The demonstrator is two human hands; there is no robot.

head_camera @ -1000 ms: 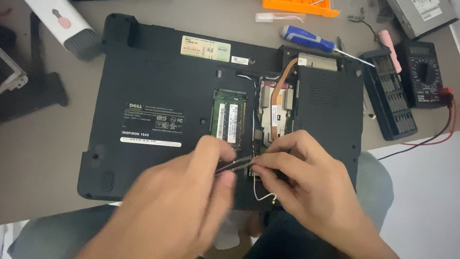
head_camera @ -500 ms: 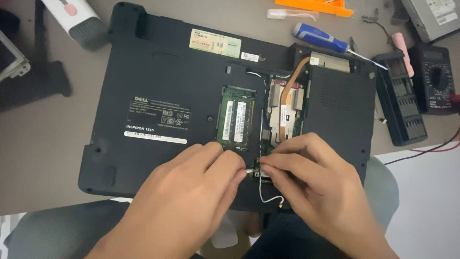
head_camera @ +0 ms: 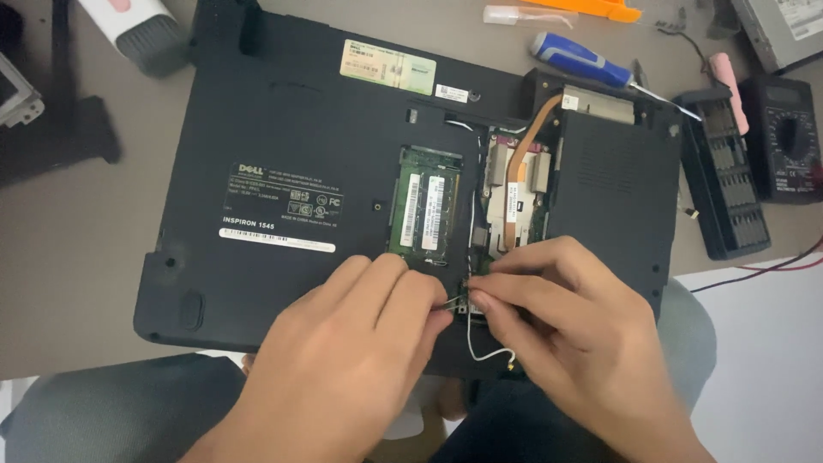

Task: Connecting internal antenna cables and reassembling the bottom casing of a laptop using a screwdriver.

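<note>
**Both hands pinch at a small part in an opened laptop base**

Nearest, the left hand (head_camera: 343, 369) and right hand (head_camera: 574, 343) meet fingertip to fingertip over the open bay of the upturned black laptop (head_camera: 283, 171). Each is curled nearly closed: the left nips a thin metal tool (head_camera: 452, 302), the right pinches a small part beside it. A white antenna wire (head_camera: 484, 350) loops below. Beyond lie the green memory modules (head_camera: 426, 210) and copper heat pipe (head_camera: 523, 141). Farthest, on the desk: a blue-handled screwdriver (head_camera: 573, 58), a bit case (head_camera: 724, 184), a multimeter (head_camera: 784, 141).
</note>
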